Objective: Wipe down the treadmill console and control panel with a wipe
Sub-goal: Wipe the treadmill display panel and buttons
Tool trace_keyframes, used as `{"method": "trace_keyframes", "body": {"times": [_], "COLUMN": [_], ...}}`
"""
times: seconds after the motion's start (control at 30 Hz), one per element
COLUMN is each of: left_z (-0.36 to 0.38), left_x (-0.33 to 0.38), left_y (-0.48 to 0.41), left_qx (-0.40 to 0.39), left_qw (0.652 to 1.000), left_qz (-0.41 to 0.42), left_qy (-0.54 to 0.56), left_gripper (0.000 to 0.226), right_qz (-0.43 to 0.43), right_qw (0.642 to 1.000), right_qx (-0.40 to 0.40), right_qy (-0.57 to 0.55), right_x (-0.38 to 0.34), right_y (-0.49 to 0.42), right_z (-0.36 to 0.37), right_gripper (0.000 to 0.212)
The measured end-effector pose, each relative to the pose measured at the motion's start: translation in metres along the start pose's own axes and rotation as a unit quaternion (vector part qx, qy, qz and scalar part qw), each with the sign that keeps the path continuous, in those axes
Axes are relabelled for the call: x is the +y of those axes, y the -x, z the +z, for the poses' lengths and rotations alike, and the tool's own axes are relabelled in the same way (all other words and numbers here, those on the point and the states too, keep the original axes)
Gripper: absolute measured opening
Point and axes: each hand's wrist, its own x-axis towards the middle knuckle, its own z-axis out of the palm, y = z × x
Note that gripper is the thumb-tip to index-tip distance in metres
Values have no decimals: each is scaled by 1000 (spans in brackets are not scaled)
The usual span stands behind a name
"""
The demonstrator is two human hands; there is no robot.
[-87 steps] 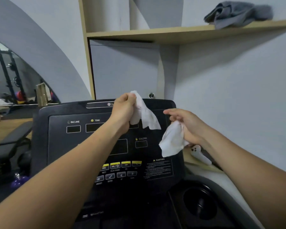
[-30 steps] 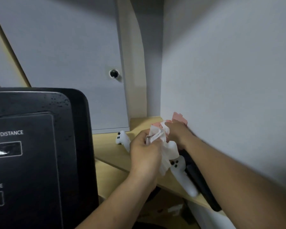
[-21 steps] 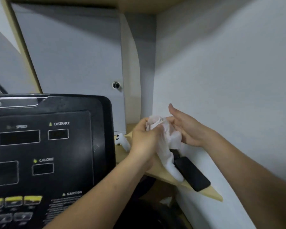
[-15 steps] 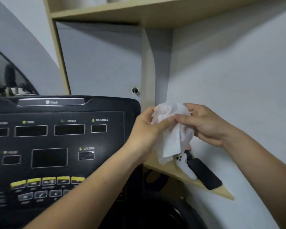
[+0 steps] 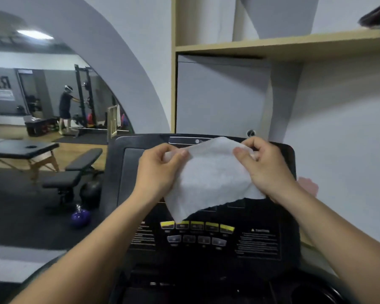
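Holding a white wipe [image 5: 211, 176] stretched out flat in front of the upper half of the treadmill console [image 5: 127, 172], hiding most of the display windows. Pinching the wipe's upper left corner with the left hand [image 5: 158, 172], thumb on the near face, fingers curled behind. Pinching the upper right corner with the right hand [image 5: 266, 170] the same way, thumb forward, fingers folded round the edge. Lower edge of wipe ragged, hanging free just above the control panel [image 5: 198, 233]; cannot tell whether touching the console face or held off it. On the panel, below the wipe: row of yellow buttons [image 5: 196, 225], row of grey buttons [image 5: 195, 239] under those, caution label [image 5: 259, 242] toward the right edge. Above the console's top edge, a wooden shelf [image 5: 272, 46] with dark cloth [image 5: 377, 16] at its right end. Off the console's right edge, something pink [image 5: 308, 186], blurred. Left of the console: black bench [image 5: 75, 170], purple kettlebell [image 5: 80, 217] on the floor, massage table [image 5: 20, 148], grey arch [image 5: 110, 47] behind
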Motion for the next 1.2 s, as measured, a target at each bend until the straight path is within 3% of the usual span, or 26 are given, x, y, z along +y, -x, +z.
{"method": "trace_keyframes", "body": {"times": [0.17, 0.37, 0.4, 0.47, 0.53, 0.63, 0.7, 0.8, 0.9, 1.07, 1.2], "left_z": [-61, -76, -75, -68, -60, -51, -50, -52, -53, -54, -63], "left_x": [-41, -54, -54, -57, -65, -76, -81, -87, -88, -95, -103], "left_y": [-20, -45, -53, -71, -82, -85, -83, -81, -80, -64, -59], "left_qx": [28, 34, 39, 68, 113, 156, 149, 107, 98, 62, 14], "left_qw": [997, 984, 977, 927, 877, 844, 819, 791, 788, 813, 809], "left_qz": [22, 84, 113, 208, 251, 291, 334, 366, 365, 344, 318], "left_qy": [-74, -151, -179, -304, -393, -422, -442, -478, -485, -465, -494], "left_gripper": [14, 13, 14, 15, 11, 16, 20, 11, 10, 34, 47], "right_qz": [12, 33, 37, 27, -18, -139, -226, -320, -344, -361, -292], "right_qw": [993, 979, 978, 965, 934, 891, 854, 798, 769, 785, 796], "right_qx": [-26, 22, 37, 71, 100, 118, 116, 65, 34, -48, -103], "right_qy": [116, 199, 202, 250, 342, 416, 455, 507, 537, 501, 519], "right_x": [-10, -16, -17, -18, -14, 0, 9, 14, 12, 9, 17], "right_y": [8, -6, -14, -26, -32, -32, -32, -30, -26, -19, -36], "right_z": [60, 95, 98, 106, 115, 128, 134, 141, 146, 172, 177], "right_gripper": [19, 23, 24, 25, 22, 21, 30, 23, 29, 48, 59]}}
